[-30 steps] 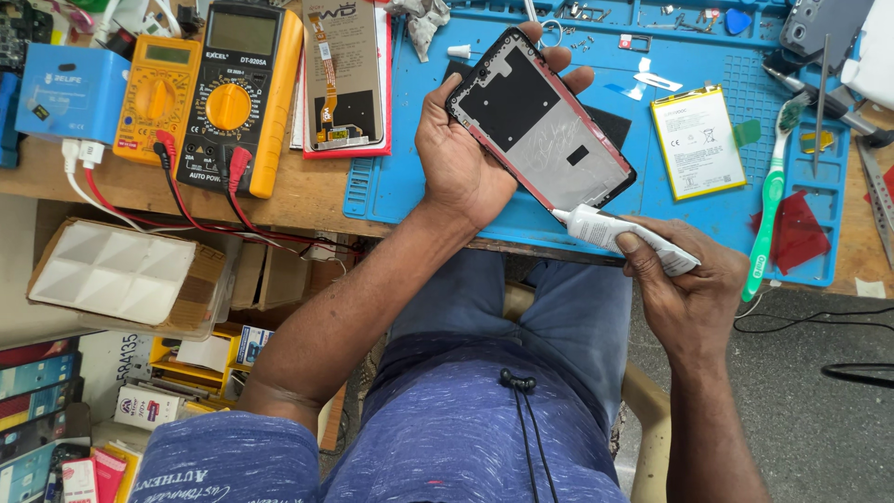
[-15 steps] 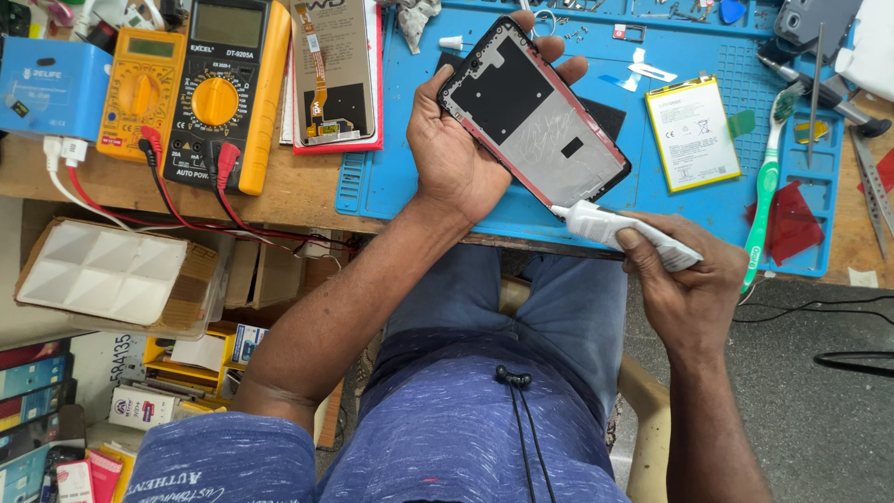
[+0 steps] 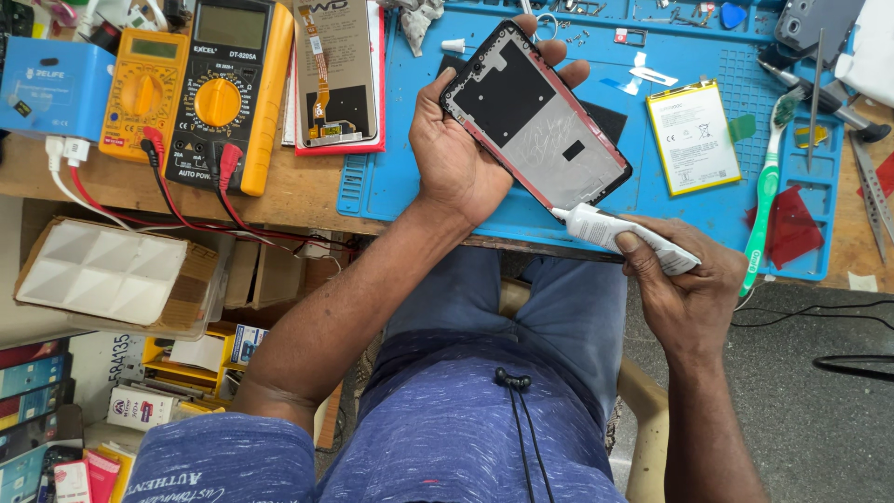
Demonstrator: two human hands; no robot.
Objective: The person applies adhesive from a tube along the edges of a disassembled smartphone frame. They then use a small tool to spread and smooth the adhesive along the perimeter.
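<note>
We are seeing the left hand wrapping around a phone frame with a red rim, holding it tilted above the blue work mat on the table. The fingers are closing over its far edge, and its open inner side is facing up. The right hand is gripping a white glue tube, and the nozzle is touching the lower corner of the frame. On the mat, to the right, a flat battery is lying just beside a green toothbrush. On the left, two multimeters are standing side by side, with red and black leads.
</note>
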